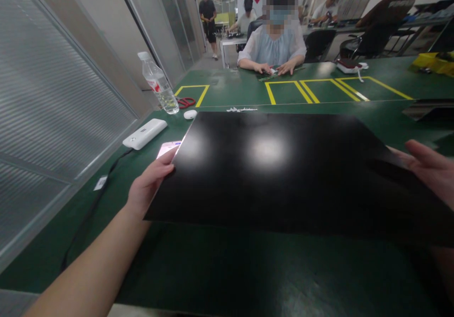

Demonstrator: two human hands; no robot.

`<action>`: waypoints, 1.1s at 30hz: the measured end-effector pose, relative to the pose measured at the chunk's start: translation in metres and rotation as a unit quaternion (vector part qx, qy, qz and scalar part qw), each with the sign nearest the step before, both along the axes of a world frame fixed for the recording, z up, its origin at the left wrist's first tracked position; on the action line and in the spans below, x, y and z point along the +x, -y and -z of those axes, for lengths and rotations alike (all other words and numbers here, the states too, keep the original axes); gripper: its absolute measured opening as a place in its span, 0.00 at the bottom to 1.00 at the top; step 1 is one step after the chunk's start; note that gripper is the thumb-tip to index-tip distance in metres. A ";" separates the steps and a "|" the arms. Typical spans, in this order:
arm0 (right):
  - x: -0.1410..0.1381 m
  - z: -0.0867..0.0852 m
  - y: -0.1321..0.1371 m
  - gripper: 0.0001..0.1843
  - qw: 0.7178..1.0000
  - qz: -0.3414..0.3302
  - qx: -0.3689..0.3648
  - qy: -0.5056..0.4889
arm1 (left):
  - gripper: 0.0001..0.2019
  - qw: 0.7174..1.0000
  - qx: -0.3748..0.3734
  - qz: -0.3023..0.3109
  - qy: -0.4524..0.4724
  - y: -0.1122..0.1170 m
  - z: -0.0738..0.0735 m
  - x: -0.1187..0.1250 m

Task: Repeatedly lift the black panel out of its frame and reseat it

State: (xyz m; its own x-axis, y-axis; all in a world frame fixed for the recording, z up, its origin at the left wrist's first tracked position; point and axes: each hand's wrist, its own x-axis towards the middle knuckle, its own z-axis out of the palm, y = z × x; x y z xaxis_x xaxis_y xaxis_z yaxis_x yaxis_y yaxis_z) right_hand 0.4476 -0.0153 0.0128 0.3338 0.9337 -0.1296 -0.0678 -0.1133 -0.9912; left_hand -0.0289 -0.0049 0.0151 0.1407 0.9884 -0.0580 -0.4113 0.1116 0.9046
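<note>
We are holding a black panel (283, 189) raised over the green desk (213, 265), its glossy face turning upward and catching two blurred lights. Its long axis is running from 9 o'clock to 3 o'clock, across our body, with one hand meeting each short side.

Our left hand (145, 187) is sitting at the 9 o'clock edge, so the panel is lying toward 3 o'clock from it. There the fingers are clamping the border, thumb along the upper rim and the rest reaching beneath. Our right hand (431, 170) is waiting at the 3 o'clock edge, with the panel lying toward 9 o'clock from it. Its thumb is standing off the surface, and the panel is hiding the other fingers, so we cannot tell whether they are gripping or only supporting. Neither hand is nearer in any useful sense; both are already at the rim.

Just beyond the left fingers, toward 12 o'clock, a phone (168, 147) is peeking out, and a white device (145, 134) is lying near it toward 11.
</note>
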 end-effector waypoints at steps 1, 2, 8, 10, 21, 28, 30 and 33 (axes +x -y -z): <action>-0.003 0.001 0.001 0.22 1.000 0.003 -0.020 -0.017 | 0.25 1.000 0.018 -0.013 0.001 -0.001 0.000 -0.001; -0.004 0.003 0.001 0.26 0.999 0.006 -0.034 -0.040 | 0.25 0.999 0.034 -0.030 0.001 -0.001 0.000 -0.002; 0.004 0.016 -0.004 0.37 0.992 -0.013 0.027 -0.121 | 0.26 0.990 0.045 -0.135 -0.006 -0.009 0.001 -0.002; 0.003 0.017 -0.005 0.35 0.991 -0.001 0.031 -0.133 | 0.25 0.989 0.031 -0.146 -0.010 -0.011 0.002 -0.002; 0.002 0.023 -0.016 0.25 0.994 0.025 0.002 -0.107 | 0.27 0.989 -0.005 -0.138 -0.045 -0.013 0.010 -0.008; 0.006 0.026 -0.016 0.23 0.996 0.045 0.000 -0.072 | 0.27 0.990 -0.033 -0.124 -0.053 -0.015 0.019 -0.005; 0.006 0.026 -0.016 0.22 0.997 0.056 -0.007 -0.057 | 0.27 0.991 -0.042 -0.118 -0.056 -0.015 0.021 -0.002; 0.009 0.026 -0.017 0.21 0.996 0.074 -0.017 -0.040 | 0.28 0.991 -0.051 -0.108 -0.063 -0.015 0.025 0.001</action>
